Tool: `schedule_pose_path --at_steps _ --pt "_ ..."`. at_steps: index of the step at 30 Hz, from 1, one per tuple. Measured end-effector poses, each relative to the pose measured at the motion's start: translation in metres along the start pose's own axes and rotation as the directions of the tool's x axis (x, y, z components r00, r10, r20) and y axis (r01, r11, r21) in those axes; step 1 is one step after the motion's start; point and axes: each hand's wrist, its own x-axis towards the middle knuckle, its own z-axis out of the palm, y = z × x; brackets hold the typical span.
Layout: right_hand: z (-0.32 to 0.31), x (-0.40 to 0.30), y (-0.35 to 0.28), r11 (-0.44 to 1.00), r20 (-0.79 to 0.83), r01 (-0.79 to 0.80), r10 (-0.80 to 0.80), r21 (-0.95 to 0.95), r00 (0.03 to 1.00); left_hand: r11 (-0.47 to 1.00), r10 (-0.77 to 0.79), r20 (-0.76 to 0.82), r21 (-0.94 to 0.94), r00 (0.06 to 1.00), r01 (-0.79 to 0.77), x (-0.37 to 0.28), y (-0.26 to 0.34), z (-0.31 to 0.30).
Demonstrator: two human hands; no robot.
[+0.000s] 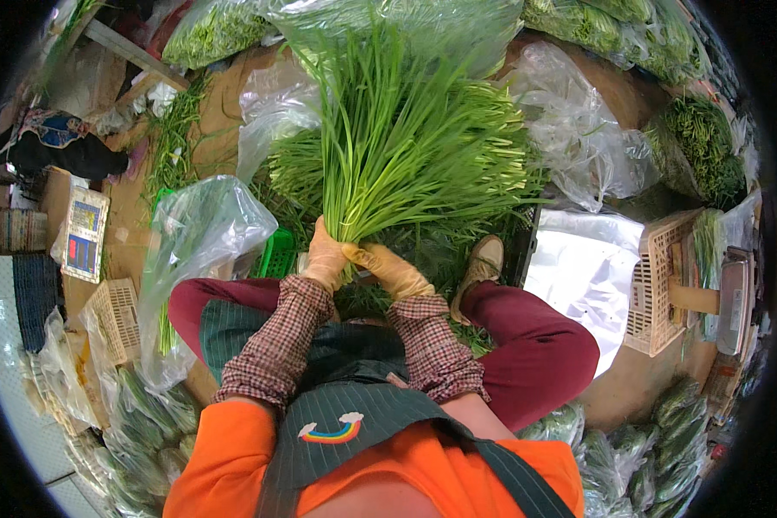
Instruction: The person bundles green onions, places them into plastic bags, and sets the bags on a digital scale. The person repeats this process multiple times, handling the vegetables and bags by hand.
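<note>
A fanned bunch of long green garlic chives (369,162) stands up from my gloved hands, its leaf tips pointing away from me. My left hand (325,258) is wrapped around the stem ends from the left. From the right, my right hand (392,269) holds the same stems, thumb and fingers close to the left hand. Behind the bunch lies a large pile of chives (492,139), pale cut ends facing right. Loose leaves lie below it, between my legs. Part of the stem ends is hidden by the gloves.
A clear plastic bag (213,220) partly covers a green basket (277,252) at left. A white sheet (576,278) lies at right beside a beige plastic crate (657,285) and a weighing scale (735,301). Bagged greens (401,32) stand beyond the pile. Crumpled plastic (563,123) lies right of it.
</note>
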Motion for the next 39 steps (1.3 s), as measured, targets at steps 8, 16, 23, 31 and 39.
schedule_pose_path --at_steps 8,16,23,31,39 --pt "-0.014 -0.008 -0.013 0.985 -0.246 -0.120 0.148 0.123 0.958 0.989 -0.094 -0.102 0.107 0.990 0.105 -0.055 0.065 0.033" --pt "-0.009 0.024 0.041 0.937 -0.096 -0.105 0.145 0.333 0.985 0.881 -0.167 0.029 0.454 0.986 0.136 -0.049 0.065 0.007" --pt "-0.005 0.028 0.052 0.906 0.020 -0.037 0.031 0.422 0.999 0.796 -0.103 -0.062 0.593 0.993 0.119 -0.043 0.096 -0.023" --pt "0.078 0.094 0.059 0.950 -0.152 0.259 -0.234 0.177 0.960 0.263 0.708 -0.459 0.877 0.537 0.403 -0.110 0.150 -0.063" --pt "0.155 0.118 -0.107 0.890 0.127 0.256 -0.323 0.376 0.938 0.484 0.857 -0.305 0.750 0.415 -0.450 -0.170 0.158 -0.177"
